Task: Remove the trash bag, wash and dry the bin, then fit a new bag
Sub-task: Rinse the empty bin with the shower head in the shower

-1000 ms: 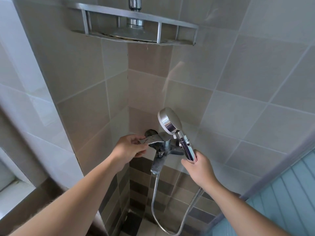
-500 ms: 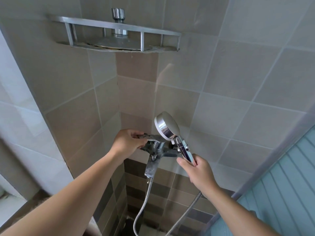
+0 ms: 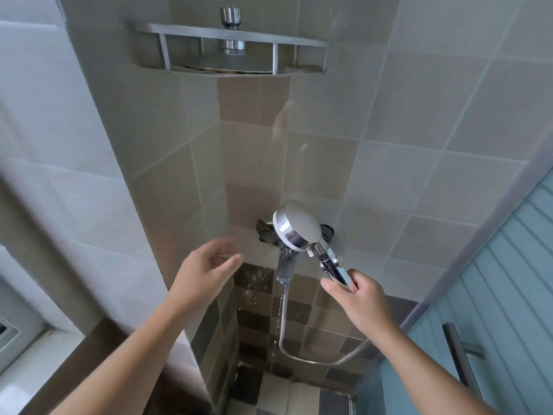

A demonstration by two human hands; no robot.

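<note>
The right hand (image 3: 363, 298) grips the shower head (image 3: 297, 226) by its handle, whose long axis runs up toward ten o'clock, face turned down-left and spraying drops. The left hand (image 3: 206, 265), loosely open and holding nothing, hangs at nine o'clock of the tap (image 3: 284, 265), apart from it. The bin is out of view, so the spray likely has to swing down toward six o'clock.

We see a metal corner shelf (image 3: 230, 49) high on the tiled wall (image 3: 419, 121), a chrome fitting (image 3: 230, 18) above it. Darker mosaic tiles (image 3: 257, 310) run low in the corner. At left, a window frame (image 3: 18, 333); at right, a blue panelled door (image 3: 508, 295) with a metal handle (image 3: 460, 351).
</note>
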